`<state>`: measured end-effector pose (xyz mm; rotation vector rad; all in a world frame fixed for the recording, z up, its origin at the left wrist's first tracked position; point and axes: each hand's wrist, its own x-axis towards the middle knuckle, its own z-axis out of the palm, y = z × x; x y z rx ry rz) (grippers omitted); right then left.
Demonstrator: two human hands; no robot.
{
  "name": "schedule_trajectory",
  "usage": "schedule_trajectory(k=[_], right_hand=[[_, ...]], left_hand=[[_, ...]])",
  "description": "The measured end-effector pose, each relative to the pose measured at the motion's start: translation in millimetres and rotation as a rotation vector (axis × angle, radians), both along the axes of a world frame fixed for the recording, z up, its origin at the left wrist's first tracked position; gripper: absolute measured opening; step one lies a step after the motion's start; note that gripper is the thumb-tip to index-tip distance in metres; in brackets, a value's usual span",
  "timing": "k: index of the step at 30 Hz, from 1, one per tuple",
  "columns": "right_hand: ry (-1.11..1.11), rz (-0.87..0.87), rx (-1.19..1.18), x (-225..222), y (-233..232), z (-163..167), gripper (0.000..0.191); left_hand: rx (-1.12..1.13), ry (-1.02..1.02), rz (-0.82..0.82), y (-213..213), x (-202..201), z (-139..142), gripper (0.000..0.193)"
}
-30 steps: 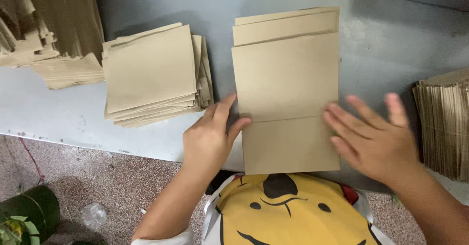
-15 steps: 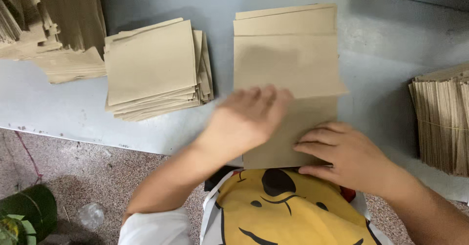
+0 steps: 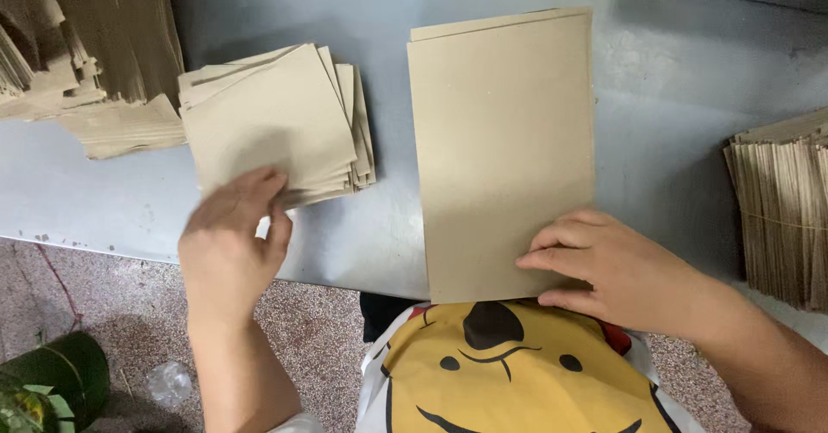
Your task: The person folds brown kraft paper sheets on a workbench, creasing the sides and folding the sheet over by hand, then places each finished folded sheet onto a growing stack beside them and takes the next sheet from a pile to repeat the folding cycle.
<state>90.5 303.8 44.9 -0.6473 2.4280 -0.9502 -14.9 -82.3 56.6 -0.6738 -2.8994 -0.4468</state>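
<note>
Right hand [image 3: 617,265] rests fingers-down on the lower right corner of a tall brown paper sheet [image 3: 500,140], pinning it flat to the grey table [image 3: 681,140]; fingers curled slightly, not wrapped around anything, just pressing. Sheet lies lengthwise away from that hand, its near edge overhanging the table edge just above the person's yellow cartoon shirt [image 3: 509,373]; a second sheet edge peeks out under it at the far end. Left hand [image 3: 228,243] is loose and part open, blurred, fingertips at the near edge of a stack of smaller brown sheets [image 3: 276,122]; cannot tell whether they touch it or pinch a sheet, nothing clearly held. Stack sits just beyond that hand, fanned a bit, a gap of bare table between it and the tall sheet. Further out past the left hand, a messy pile of brown paper [image 3: 86,62] at the table's far corner. Outboard of the right hand, a bundled stack of paper on edge [image 3: 785,209], well apart from the pinned sheet. Below the left hand, speckled floor with a green object [image 3: 52,381].
</note>
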Motion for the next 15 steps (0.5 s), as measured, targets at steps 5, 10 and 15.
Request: schedule_trajectory(k=[5, 10, 15], right_hand=[[0.280, 0.070, 0.046, 8, -5, 2, 0.045], [0.125, 0.015, 0.018, 6, -1, 0, 0.046], [0.134, 0.020, -0.070, 3, 6, -4, 0.046]], left_hand=[[0.185, -0.002, -0.520, 55, 24, 15, 0.024], [0.189, -0.206, -0.799, 115, 49, 3, 0.032], [0.237, -0.293, -0.774, 119, 47, -4, 0.028]])
